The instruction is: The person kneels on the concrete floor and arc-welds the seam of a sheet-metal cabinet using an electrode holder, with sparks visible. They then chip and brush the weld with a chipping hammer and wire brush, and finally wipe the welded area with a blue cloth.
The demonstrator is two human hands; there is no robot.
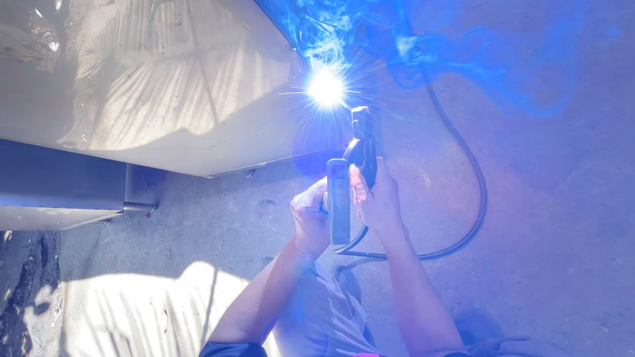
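My right hand grips a dark welding electrode holder that points up toward a bright white-blue arc. The arc burns at the edge of a large pale metal sheet. My left hand is closed beside the right one, against a flat grey metal bar that stands upright between both hands. Blue smoke rises above the arc.
A black cable loops from the holder across the concrete floor to the right. A grey metal box section juts out under the sheet at left. Sunlit patches lie on the floor at lower left.
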